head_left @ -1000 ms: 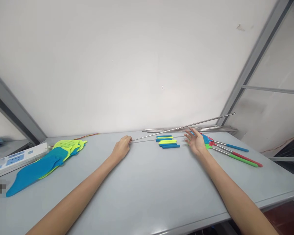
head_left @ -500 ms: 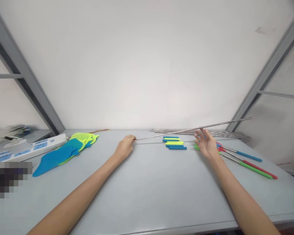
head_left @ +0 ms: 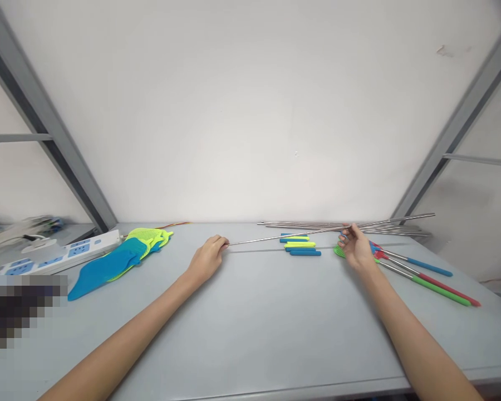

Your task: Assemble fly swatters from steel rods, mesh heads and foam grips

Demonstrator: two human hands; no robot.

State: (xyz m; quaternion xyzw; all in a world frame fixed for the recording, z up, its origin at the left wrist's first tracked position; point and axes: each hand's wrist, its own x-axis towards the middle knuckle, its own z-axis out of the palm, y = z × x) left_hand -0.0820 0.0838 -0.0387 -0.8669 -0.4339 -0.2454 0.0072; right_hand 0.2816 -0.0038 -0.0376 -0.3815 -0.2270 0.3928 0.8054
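Apparently, three metal-shafted mesh swatters (head_left: pixel 441 291) are already assembled on the grey worktop (head_left: pixel 254 323), while one slim bare silvery rod (head_left: pixel 317 231) is held above it, clamped in the grip of left hand (head_left: pixel 209 257) and right hand (head_left: pixel 359 252), with blue-and-yellow tubular sleeves (head_left: pixel 299 244) and mesh heads (head_left: pixel 114 262) left unattached.

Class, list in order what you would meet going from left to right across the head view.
White power strip → blue and yellow mesh pieces → left hand → blue and yellow tubes → right hand → coloured handles.
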